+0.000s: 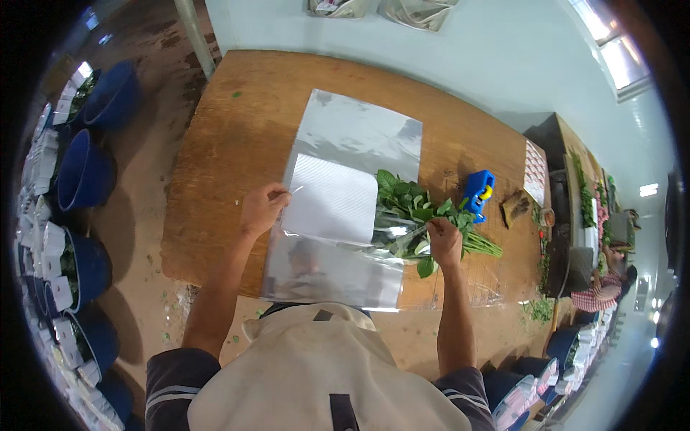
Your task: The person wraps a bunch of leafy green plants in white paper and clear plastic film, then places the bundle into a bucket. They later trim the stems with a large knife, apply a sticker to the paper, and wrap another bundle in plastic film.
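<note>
On the wooden table [232, 134] lies a stack of clear plastic sheets [356, 129]. White corrugated wrap [331, 199] rests on it, with leafy green stems [401, 194] coming out at its right, their cut ends pointing right. Whatever flower heads there are stay hidden by the wrap. My left hand [267, 207] pinches a small clear strip, perhaps tape or a film edge, at the wrap's left side. My right hand [446, 240] pinches clear film over the leaves. Beyond it stands a blue tape dispenser [476, 194] with a yellow hub.
Blue buckets [86, 169] of wrapped bunches line the floor at left, with more at lower right. A brown glove or cloth [515, 207] and a sticker sheet [535, 172] lie at the table's right end. A person [598, 291] in a checked shirt is farther right.
</note>
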Available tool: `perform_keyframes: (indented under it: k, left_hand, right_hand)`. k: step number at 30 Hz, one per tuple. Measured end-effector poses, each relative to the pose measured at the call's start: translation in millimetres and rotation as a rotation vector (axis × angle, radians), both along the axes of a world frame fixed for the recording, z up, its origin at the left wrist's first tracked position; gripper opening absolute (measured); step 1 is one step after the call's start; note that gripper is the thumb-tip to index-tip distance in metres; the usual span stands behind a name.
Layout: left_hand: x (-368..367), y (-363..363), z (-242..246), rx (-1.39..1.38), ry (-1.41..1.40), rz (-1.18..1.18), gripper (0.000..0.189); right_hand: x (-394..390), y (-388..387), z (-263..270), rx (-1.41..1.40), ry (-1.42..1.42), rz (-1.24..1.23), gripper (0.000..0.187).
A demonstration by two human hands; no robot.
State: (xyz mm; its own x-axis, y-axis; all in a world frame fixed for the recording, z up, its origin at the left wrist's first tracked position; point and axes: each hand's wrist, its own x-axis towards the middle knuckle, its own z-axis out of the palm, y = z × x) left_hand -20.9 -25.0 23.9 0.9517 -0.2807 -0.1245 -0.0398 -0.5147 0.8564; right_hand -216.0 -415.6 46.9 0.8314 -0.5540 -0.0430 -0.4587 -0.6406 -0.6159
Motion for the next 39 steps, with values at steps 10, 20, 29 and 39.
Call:
perform_keyframes:
  k: [10,20,29,39]
  left_hand:
    - [8.0,-8.4,15.5,0.076,0.171,0.098,0.016]
    - [26.7,7.4,-32.3,-0.175,0.428,0.074,0.027]
    - [33.2,1.7,-28.2,-0.085,0.383,0.131,0.035]
    - [37.3,-5.5,-12.7,0.014,0.456,0.152,0.033]
  right_hand:
    - [42.6,-42.0,-62.0,0.279,-0.008,0.084,0.02]
    - [53.4,-33.2,-69.0,0.189,-0.041,0.122,0.02]
    - [17.7,-100.1,-58.9,0.058,-0.341,-0.347,0.024]
    - [7.7,-283.4,-119.6,0.124,0.146,-0.716,0.033]
